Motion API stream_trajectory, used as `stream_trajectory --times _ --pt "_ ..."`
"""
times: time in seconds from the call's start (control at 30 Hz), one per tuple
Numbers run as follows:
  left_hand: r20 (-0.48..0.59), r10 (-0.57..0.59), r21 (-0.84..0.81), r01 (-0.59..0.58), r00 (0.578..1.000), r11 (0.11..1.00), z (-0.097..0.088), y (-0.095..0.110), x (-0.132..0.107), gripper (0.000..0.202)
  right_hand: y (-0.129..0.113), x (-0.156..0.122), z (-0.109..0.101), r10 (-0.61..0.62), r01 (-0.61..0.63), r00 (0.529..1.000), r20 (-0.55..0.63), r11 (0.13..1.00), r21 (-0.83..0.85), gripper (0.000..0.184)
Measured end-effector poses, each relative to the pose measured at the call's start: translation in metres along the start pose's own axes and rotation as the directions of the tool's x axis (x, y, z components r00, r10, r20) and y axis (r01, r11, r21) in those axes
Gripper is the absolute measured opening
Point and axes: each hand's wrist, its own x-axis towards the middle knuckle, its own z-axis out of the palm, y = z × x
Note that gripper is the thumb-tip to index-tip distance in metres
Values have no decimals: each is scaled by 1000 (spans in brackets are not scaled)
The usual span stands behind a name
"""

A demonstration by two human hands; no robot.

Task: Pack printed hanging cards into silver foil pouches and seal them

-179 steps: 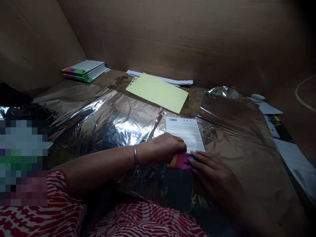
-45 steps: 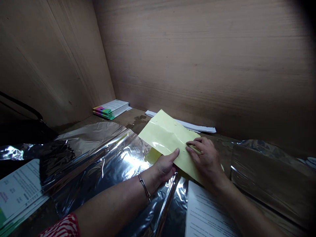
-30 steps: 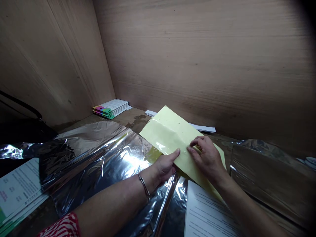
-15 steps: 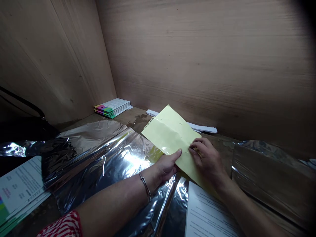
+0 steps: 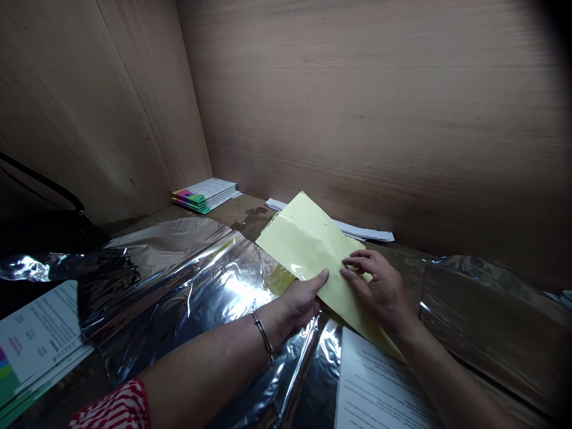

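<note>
Below the sheet [image 5: 304, 238] and well to its left, nearest of all, lay a red-and-white sleeve [image 5: 114, 408]. Straight below the sheet was a printed card [image 5: 375, 387], its top edge partly covered from view by the sheet's lower end; whether the two touched could not be told. Farther left of the sheet, past the sleeve, sat a pile of cards [image 5: 38, 339] with green at the edges.

At the sheet's near edge the left hand [image 5: 306, 298] pinched it, thumb on top and fingers underneath, a bracelet [image 5: 263, 333] at the wrist. On the sheet's right part the right hand [image 5: 378, 283] rested with bent fingers, thumb close to them; whether they nipped anything could not be told. The sheet was yellow, tilted, and held over silver film [image 5: 179, 292], which spread out to its left.

Beyond the sheet, partly hidden by it, ran white strips [image 5: 370, 232]. Farther to its left stood a stack [image 5: 210, 193] of bright-edged cards, and behind everything rose a wooden wall [image 5: 357, 119].
</note>
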Motion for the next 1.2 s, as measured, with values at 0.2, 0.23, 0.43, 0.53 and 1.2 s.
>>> stream_trajectory --times 0.2,0.23,0.43,0.53,1.2 --pt "-11 -15 8 15 1000 1000 0 -2 0 35 -5 -2 -1 -5 6 996 -84 1000 16 9" --pt "-17 -17 11 17 1000 1000 0 -2 0 37 -6 -3 -1 -27 27 996 -87 1000 -2 9" --pt "-18 9 16 -8 1000 1000 1 0 -2 32 -13 -6 -1 -66 65 996 -62 998 -23 10" --pt "-2 5 30 -5 1000 1000 -1 -1 -4 30 -13 -6 -8 -13 15 997 -77 1000 23 10" --pt "94 52 792 -106 994 601 25 16 -107 42 -84 -90 -89 548 -640 762 345 554 532 29"
